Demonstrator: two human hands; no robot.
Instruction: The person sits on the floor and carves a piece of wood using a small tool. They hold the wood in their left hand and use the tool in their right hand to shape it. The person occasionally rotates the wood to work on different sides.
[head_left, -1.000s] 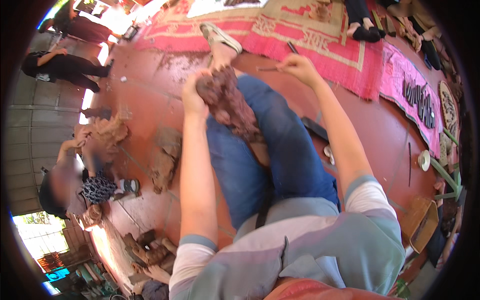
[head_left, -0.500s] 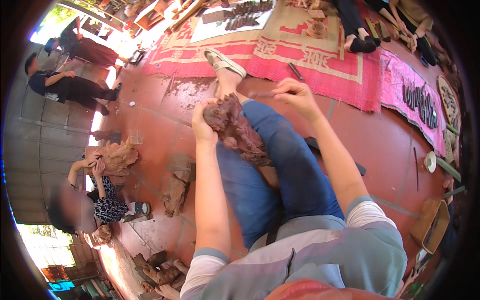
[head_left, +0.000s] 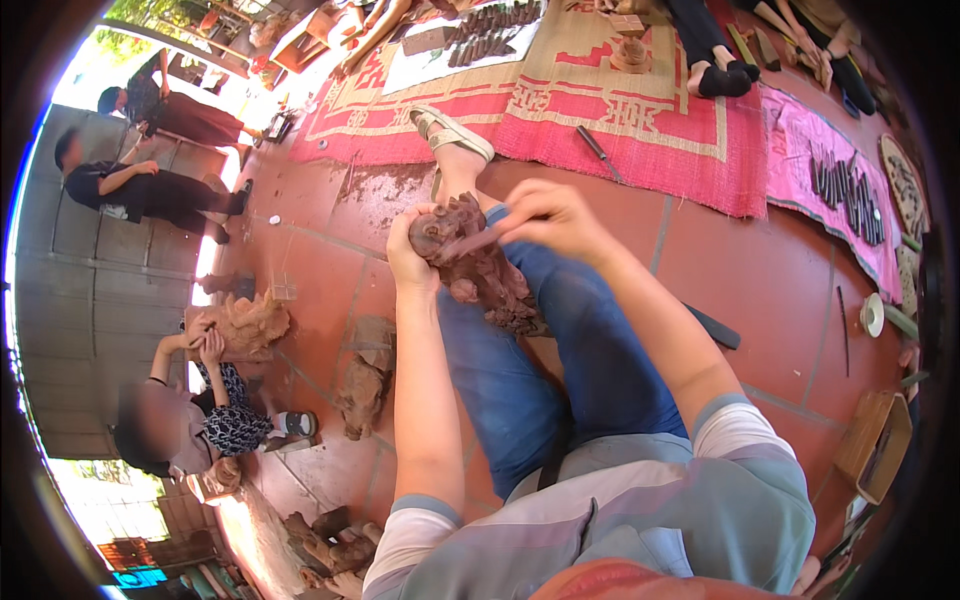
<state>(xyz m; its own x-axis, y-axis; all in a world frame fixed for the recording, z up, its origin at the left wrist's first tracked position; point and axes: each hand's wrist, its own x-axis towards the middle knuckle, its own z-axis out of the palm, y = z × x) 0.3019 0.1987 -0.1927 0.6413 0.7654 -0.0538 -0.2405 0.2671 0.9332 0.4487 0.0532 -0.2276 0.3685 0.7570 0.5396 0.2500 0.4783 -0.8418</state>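
A dark reddish-brown wood carving (head_left: 485, 285), knobbly and deeply cut, rests across my thighs in blue jeans. My left hand (head_left: 407, 250) is wrapped round its far left end and steadies it. My right hand (head_left: 548, 218) is closed in a pinch on a narrow brown strip (head_left: 474, 244). The strip lies against the upper part of the carving, slightly blurred; its exact kind I cannot make out. The underside of the carving is hidden against my legs.
On the left a co-worker handles a paler carving (head_left: 250, 328). Another carving (head_left: 362, 395) lies on the tiles near my left arm. A chisel (head_left: 598, 152) sits at the red mat's edge, a dark flat tool (head_left: 712, 327) by my right thigh, a wooden box (head_left: 870, 450) lower right.
My right hand has come left and down, bringing the strip from the air beside the carving onto its surface. The left hand keeps its hold. The whole view has shifted slightly.
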